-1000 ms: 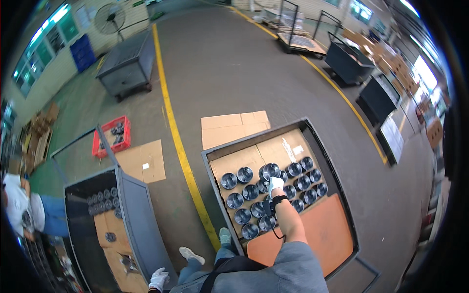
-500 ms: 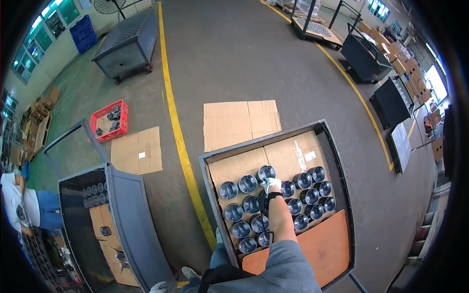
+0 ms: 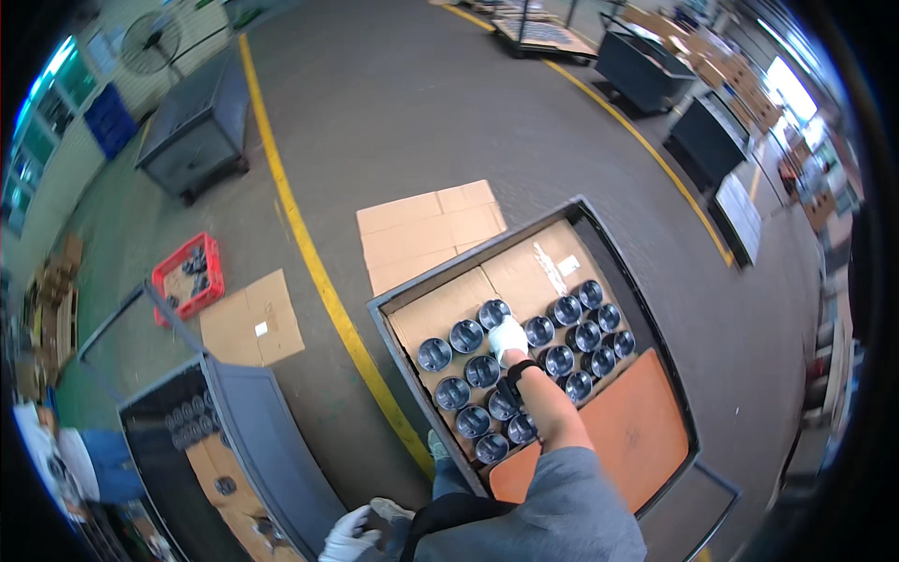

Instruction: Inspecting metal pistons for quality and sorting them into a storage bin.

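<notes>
My right hand (image 3: 508, 339), in a white glove, reaches into a grey metal cart (image 3: 388, 328). It lies against a round, shiny metal part (image 3: 494, 314), probably a piston, in the far row. Its fingers are mostly hidden behind the back of the hand. More of these hollow metal parts stand in rows on cardboard (image 3: 449, 302) lining the cart. An orange-brown board (image 3: 618, 426) lies at the near side. Down by my body, my left hand (image 3: 348, 536), also gloved in white, is open with its fingers apart, holding nothing.
A second grey cart (image 3: 272, 436) on the left carries similar parts and cardboard. Beyond it are a red crate (image 3: 190, 279) with dark parts and a flat cardboard sheet (image 3: 251, 318). A person (image 3: 75, 459) stands at far left. More carts (image 3: 644, 67) stand far right.
The view has turned, so the carts appear tilted and shifted. My right hand still reaches to the far row. My left hand has come further into view at the bottom.
</notes>
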Demonstrator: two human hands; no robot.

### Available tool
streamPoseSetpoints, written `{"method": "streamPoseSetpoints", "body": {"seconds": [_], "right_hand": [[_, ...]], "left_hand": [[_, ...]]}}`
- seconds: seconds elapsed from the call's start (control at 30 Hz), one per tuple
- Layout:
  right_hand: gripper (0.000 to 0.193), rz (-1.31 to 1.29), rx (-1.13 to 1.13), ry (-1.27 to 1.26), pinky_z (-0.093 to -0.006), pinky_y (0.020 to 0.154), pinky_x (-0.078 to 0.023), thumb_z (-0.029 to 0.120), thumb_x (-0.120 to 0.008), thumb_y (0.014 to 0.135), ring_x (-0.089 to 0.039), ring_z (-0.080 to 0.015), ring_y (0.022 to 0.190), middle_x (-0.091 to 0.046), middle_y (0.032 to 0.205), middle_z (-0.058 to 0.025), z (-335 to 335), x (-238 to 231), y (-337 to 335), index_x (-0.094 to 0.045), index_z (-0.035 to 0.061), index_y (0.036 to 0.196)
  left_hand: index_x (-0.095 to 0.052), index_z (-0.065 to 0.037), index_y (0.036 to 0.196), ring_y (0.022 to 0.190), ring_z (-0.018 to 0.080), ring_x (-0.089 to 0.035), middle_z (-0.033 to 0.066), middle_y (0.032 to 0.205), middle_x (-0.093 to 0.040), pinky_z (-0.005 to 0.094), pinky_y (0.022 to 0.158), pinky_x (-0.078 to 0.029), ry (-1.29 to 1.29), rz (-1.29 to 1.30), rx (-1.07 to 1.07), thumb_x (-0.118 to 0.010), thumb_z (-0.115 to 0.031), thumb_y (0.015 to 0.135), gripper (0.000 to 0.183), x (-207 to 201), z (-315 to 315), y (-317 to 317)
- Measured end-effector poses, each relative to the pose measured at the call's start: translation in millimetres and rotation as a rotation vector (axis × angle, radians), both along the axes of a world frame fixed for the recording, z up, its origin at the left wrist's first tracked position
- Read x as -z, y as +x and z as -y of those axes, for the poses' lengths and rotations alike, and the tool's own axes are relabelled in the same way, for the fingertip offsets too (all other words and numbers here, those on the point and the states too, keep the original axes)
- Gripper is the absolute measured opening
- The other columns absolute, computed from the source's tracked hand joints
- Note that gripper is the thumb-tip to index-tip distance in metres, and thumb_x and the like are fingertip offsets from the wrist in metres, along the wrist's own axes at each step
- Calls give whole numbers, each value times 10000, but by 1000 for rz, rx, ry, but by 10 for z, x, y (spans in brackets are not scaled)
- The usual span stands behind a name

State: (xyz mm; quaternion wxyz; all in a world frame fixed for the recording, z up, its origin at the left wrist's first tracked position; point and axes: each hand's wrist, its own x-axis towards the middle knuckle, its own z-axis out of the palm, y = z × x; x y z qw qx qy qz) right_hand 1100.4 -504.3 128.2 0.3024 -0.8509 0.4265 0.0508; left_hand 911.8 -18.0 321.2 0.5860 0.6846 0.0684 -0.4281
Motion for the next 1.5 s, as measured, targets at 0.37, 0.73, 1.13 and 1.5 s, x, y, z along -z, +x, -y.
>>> {"method": "streamPoseSetpoints", "body": {"seconds": [0.37,0.73,1.13,1.5], "right_hand": [[470,-378,-464,1037,-397,751,-539,463,-651,873,-669,-261,839,-721,931,-82,-1829,-1266,-2062,-696,22,1030],[614,-371,-1156,1050,-343,1147,-244,499,-373,1019,-369,-240,1381,-431,1488,-102,-3510,-2274,-1384,-357,106,1490],[465,-668,-1545,1232,-340,1076,-365,303,-513,1002,-500,-222,1256,-544,1368,-118,-3884,-2072,-301,-505,3,1358],[366,-793,-1623,859,-309,935,-480,301,-601,961,-630,-178,1038,-682,1111,-99,-6385,-1137,1216,-633,9,1181]], "left_hand": [[-655,-84,1158,845,231,-682,117,1012,-695,314,729,-553,-91,927,538,-694,-52,797,364,-375,-215,365],[-650,-37,1146,956,168,-669,77,990,-682,294,840,-540,199,860,-22,-760,-78,800,365,110,-2357,-195],[-626,-1,1186,969,138,-630,57,1009,-680,286,863,-505,61,271,-749,-652,-155,897,329,865,-3225,-995],[-657,-36,1180,1092,294,-631,169,1175,-668,355,970,-477,469,-147,-799,-654,-353,826,475,2311,-3835,140]]}}
